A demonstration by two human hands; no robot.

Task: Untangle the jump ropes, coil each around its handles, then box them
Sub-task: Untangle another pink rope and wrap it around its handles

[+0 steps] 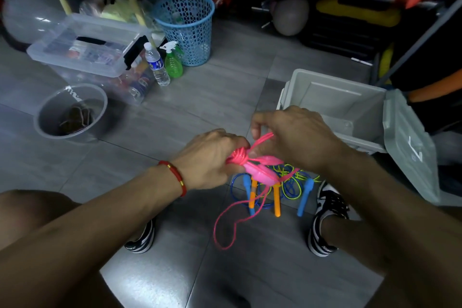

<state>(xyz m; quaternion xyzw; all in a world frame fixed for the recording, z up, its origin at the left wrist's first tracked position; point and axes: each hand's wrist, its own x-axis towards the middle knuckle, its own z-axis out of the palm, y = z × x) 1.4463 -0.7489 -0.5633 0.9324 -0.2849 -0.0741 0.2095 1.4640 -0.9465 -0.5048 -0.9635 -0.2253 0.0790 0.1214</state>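
My left hand (210, 157) grips the pink jump rope's handles (262, 171), with pink cord wound tight around them by my fingers. My right hand (292, 135) pinches a loop of the pink rope (262, 139) just above the handles. A loose tail of pink cord (225, 222) hangs down to the floor. Below my hands, a blue rope with blue handles (303, 197) and a yellow-green rope with orange handles (277, 200) lie tangled on the tiles. A grey box (332, 105) stands open to the right, its lid (410, 147) hinged outward.
My two shoes (327, 217) flank the rope pile. A clear bowl (71, 112) sits at left, behind it a clear lidded bin (82, 45), a water bottle (157, 65), a green spray bottle (173, 62) and a blue mesh basket (187, 27). Mats and gear crowd the back.
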